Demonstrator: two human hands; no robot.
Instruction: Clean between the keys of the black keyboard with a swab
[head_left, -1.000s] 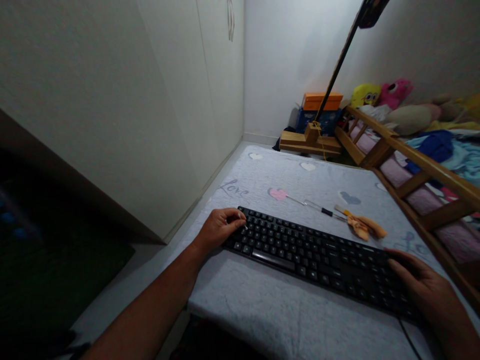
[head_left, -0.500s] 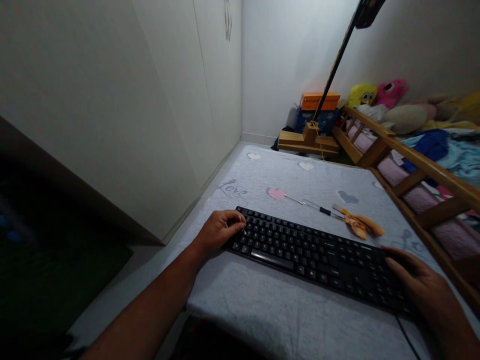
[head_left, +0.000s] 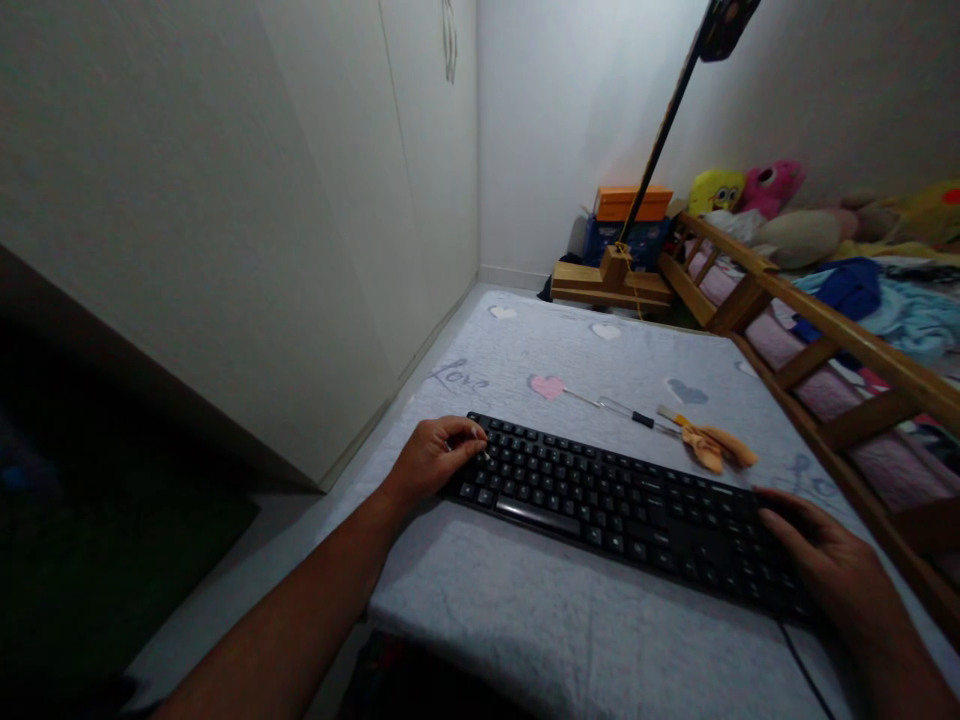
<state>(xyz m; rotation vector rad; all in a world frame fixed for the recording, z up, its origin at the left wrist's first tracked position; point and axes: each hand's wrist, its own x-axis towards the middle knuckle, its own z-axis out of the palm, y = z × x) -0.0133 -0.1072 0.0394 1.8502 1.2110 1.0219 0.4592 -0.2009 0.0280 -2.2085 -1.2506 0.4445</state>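
A black keyboard (head_left: 600,490) lies slantwise on the cloth-covered table. Over its left end, my left hand (head_left: 439,455) pinches a small white-tipped stick, which looks like a cotton swab (head_left: 486,455); its tip is at the keys and most of it is hidden by the fingers. My right hand (head_left: 821,555) grips the keyboard's right end, thumb on top and fingers along the far edge. Beyond the keyboard lie a thin white stick (head_left: 581,397), a wire tool with a black handle (head_left: 643,419), a flat brush with a yellow band (head_left: 671,415) and a bunched orange cloth (head_left: 712,447).
A pale heart-patterned cloth (head_left: 525,570) covers the table. To the left stands a white wardrobe (head_left: 337,220). A wooden bed rail (head_left: 832,310) runs along the right side. At the back are a wooden stand (head_left: 611,275) with a leaning pole and an orange box (head_left: 632,203).
The whole view has shifted slightly to the left. My left hand stays pinched at the keyboard's left end, and my right hand keeps its grip on the right end.
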